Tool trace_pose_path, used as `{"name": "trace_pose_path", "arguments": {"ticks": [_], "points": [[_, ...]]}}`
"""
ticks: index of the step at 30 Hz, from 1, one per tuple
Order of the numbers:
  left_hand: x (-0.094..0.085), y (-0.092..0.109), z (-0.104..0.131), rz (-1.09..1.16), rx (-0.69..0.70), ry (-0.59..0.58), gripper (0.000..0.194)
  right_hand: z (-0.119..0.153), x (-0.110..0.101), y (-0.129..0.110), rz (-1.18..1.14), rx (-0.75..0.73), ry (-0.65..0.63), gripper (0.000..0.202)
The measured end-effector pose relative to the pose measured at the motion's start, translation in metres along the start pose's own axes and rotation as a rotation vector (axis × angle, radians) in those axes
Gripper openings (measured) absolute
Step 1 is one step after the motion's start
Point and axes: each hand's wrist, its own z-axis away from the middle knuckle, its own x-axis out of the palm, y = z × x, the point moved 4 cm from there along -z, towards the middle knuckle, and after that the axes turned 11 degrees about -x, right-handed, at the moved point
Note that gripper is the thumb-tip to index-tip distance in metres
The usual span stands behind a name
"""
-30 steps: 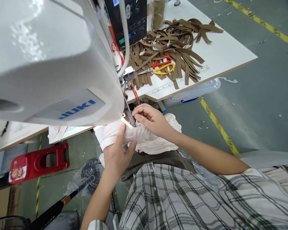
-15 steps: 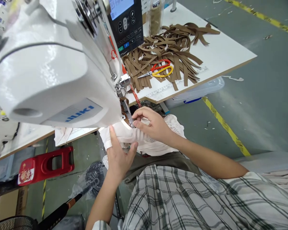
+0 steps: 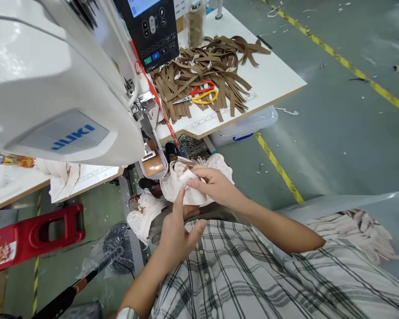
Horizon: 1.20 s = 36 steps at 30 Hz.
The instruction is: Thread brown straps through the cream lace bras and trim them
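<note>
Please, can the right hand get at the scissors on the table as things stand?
Probably yes, if the right hand lets go of the white garment. The scissors lie uncovered on the brown strips, and the machine head stands left of the way.

L hand (image 3: 177,235) & R hand (image 3: 216,186) on wht garment (image 3: 194,196)

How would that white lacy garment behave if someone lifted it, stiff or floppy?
Probably floppy: the white garment bunches in soft folds beside the right hand. Likely light too, since its cloth and lace trim look thin.
</note>
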Motion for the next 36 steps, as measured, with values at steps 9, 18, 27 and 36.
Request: {"name": "trace_pose_path", "arguments": {"ticks": [9, 18, 27, 36], "points": [[-0.061, 0.010, -0.015, -0.039, 0.151, 0.284, 0.033, 0.005, -0.009, -0.014, 0.076, -0.068, -0.214, 0.036], [-0.056, 0.026, -0.046, -0.220, 0.396, 0.001, 0.030, 0.009, -0.007, -0.036, 0.318, -0.230, -0.387, 0.018], [-0.055, 0.016, -0.017, -0.492, 0.879, 0.573, 0.023, 0.024, -0.007, -0.038, 0.847, -0.651, -0.243, 0.021], [-0.058, 0.015, -0.015, -0.453, 0.846, 0.573, 0.021, 0.024, -0.001, -0.036, 0.807, -0.617, -0.225, 0.020]]}}
